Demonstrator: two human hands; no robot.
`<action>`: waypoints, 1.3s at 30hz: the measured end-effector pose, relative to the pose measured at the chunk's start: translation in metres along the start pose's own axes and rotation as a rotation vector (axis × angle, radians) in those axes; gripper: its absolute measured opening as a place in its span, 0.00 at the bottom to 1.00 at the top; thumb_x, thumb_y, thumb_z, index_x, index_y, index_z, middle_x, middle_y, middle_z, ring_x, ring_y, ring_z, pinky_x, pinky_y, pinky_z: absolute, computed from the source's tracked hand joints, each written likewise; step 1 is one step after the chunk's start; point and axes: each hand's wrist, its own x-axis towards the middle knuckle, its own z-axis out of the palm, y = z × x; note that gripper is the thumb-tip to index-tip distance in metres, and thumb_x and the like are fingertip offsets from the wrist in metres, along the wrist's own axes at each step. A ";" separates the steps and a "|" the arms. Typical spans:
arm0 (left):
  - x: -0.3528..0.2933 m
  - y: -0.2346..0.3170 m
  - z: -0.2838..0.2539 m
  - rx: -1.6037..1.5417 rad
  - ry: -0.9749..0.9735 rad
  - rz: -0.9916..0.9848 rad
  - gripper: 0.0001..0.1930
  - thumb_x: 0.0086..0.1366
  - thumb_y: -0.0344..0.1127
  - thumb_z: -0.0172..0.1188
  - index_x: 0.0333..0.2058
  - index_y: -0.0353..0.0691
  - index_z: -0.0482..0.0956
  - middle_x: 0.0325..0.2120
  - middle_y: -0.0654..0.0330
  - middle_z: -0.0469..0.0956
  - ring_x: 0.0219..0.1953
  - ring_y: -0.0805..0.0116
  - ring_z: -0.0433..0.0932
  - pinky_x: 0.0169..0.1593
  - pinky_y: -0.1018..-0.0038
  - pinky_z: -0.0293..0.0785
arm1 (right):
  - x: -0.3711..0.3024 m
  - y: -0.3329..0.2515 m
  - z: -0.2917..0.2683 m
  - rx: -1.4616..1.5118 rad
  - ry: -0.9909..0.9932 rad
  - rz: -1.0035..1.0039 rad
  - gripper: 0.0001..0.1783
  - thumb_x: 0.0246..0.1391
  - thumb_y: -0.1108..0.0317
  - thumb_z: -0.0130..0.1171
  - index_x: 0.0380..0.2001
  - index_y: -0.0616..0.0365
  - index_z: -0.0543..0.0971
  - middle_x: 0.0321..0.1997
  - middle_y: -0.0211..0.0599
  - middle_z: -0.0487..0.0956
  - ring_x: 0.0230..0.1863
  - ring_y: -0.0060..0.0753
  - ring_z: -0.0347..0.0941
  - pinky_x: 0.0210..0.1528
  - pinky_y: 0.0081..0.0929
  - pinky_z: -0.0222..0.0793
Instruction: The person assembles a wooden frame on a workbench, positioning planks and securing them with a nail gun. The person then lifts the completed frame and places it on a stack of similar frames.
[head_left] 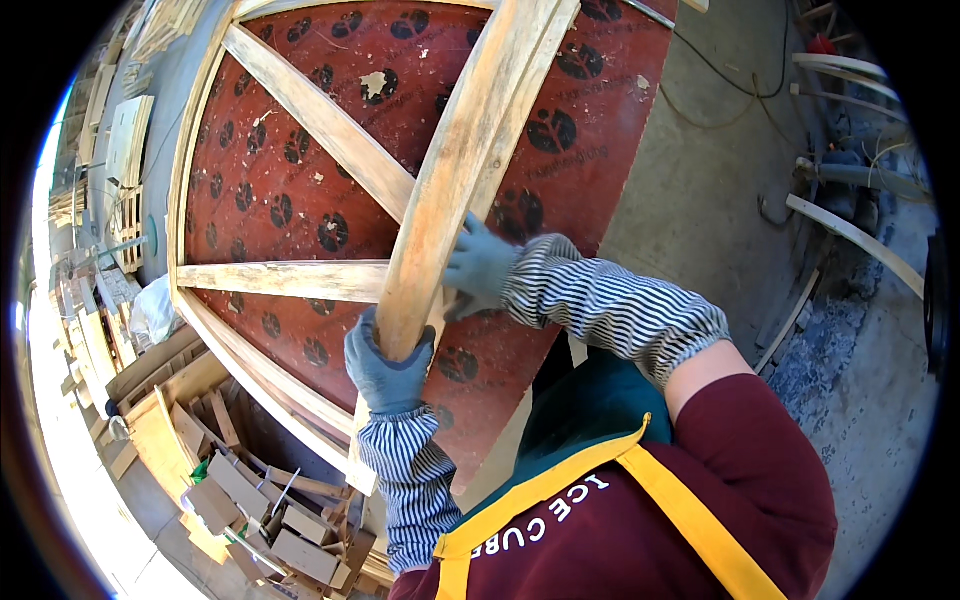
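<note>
A long wooden plank point(440, 190) slants across the middle, its near end toward me. My left hand point(388, 365), in a grey-blue glove, wraps around that near end from below, thumb and fingers on either side. My right hand point(482, 264), gloved alike, grips the plank's right edge farther up; its fingertips are partly hidden by the wood. Another long board point(522, 125) runs alongside, just under the plank. Beneath lies a wooden frame with a diagonal slat point(310, 115) and a crosswise slat point(290, 279), both running behind the plank. The frame rests on a red-brown panel point(350, 185) with dark printed marks.
Wood offcuts point(300, 540) fill the lower left, beside a wooden box point(170, 370). Stacked boards point(128, 140) stand at the far left. A cable point(735, 85) trails over the concrete floor point(690, 180). Curved wooden strips point(860, 245) lie at the right.
</note>
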 end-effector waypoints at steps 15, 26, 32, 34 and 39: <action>-0.011 -0.033 0.066 0.155 0.024 0.067 0.38 0.39 0.47 0.76 0.49 0.40 0.70 0.42 0.51 0.71 0.46 0.51 0.70 0.50 0.57 0.67 | -0.093 0.007 -0.072 -0.086 0.302 0.421 0.29 0.41 0.67 0.67 0.51 0.52 0.74 0.56 0.37 0.72 0.62 0.46 0.62 0.63 0.45 0.58; -0.016 -0.038 0.069 0.178 0.056 0.034 0.44 0.38 0.53 0.74 0.54 0.44 0.68 0.44 0.53 0.70 0.48 0.51 0.68 0.51 0.54 0.64 | -0.028 0.006 -0.072 -0.064 0.407 0.305 0.28 0.41 0.67 0.68 0.50 0.53 0.74 0.52 0.38 0.74 0.54 0.46 0.67 0.55 0.43 0.63; -0.009 -0.007 0.050 0.208 0.020 -0.029 0.47 0.41 0.56 0.72 0.59 0.44 0.66 0.50 0.49 0.66 0.52 0.48 0.64 0.55 0.51 0.59 | -0.004 0.007 -0.112 -0.181 0.247 0.273 0.28 0.41 0.67 0.67 0.50 0.54 0.74 0.53 0.38 0.74 0.56 0.48 0.66 0.58 0.43 0.62; 0.000 0.003 0.054 0.177 -0.007 0.035 0.47 0.43 0.60 0.70 0.60 0.44 0.64 0.53 0.47 0.64 0.55 0.47 0.61 0.57 0.51 0.56 | 0.009 0.013 -0.129 -0.230 0.201 0.330 0.28 0.42 0.66 0.67 0.50 0.55 0.74 0.53 0.39 0.74 0.57 0.48 0.66 0.59 0.44 0.61; 0.028 0.018 0.035 0.013 -0.009 0.016 0.45 0.47 0.63 0.67 0.59 0.42 0.65 0.56 0.50 0.65 0.59 0.49 0.61 0.60 0.51 0.54 | 0.061 0.068 -0.182 -0.357 0.267 0.367 0.26 0.46 0.60 0.63 0.51 0.51 0.74 0.54 0.39 0.72 0.58 0.47 0.66 0.60 0.44 0.58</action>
